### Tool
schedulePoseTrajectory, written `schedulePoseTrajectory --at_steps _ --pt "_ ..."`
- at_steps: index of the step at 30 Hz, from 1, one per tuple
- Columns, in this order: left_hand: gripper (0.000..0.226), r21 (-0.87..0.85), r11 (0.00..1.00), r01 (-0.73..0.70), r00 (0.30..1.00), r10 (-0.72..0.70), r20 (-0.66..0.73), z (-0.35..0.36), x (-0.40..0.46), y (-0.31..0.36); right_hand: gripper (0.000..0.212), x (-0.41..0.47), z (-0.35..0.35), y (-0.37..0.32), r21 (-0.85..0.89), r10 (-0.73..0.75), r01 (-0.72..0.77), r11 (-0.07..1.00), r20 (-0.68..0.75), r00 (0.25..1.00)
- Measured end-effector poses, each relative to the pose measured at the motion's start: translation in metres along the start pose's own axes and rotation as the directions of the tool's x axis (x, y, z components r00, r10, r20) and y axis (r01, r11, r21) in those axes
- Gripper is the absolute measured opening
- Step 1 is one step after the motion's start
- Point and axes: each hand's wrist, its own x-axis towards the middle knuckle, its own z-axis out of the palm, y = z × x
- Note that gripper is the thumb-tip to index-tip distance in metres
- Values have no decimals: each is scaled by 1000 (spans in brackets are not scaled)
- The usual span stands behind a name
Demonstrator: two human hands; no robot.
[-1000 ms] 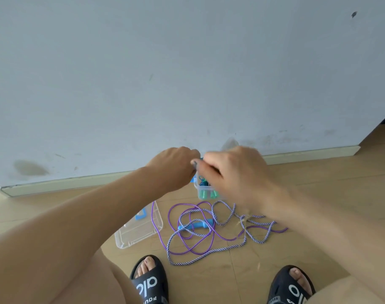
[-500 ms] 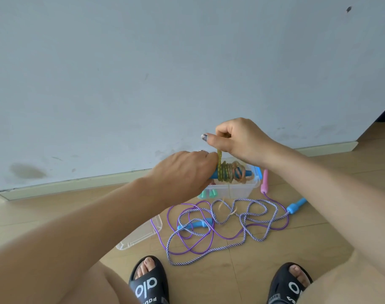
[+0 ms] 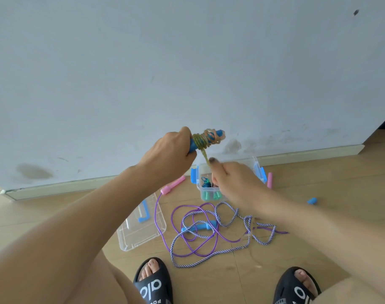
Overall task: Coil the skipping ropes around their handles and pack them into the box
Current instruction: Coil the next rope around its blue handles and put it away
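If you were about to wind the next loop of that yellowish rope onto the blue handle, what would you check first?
1. Left hand grips the blue handle: ok.
2. Right hand pinches the yellowish rope: ok.
3. Rope runs taut between handle and pinch: ok.
4. Coils sit neatly: not ok, the outer ones bunch loosely near the tip.
5. Remaining rope free of the tangled ropes on the floor: cannot tell.
6. Box open, lid off: ok.

The wooden floor (image 3: pixel 318 178) bears the open box (image 3: pixel 256 166), its lid (image 3: pixel 141 233), and tangled ropes (image 3: pixel 209 235).
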Motion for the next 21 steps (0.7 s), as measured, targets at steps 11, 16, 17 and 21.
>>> schedulePoseTrajectory --at_steps 11,16,17,21 --pt "11 396 906 -152 969 58 241 7 -7 14 52 -1 -23 -25 -510 -566 400 761 -222 794" --pt "21 356 882 -308 943 234 235 16 -19 25 54 17 -43 -23 -404 -464 341 849 -260 847" --pt "29 295 909 -295 949 242 205 15 -21 26 54 19 -47 -21 -342 -435 338 877 -266 860" --pt "34 196 922 -333 942 318 104 6 -26 25 57 21 -57 -18 -67 -339 332 941 -203 919"
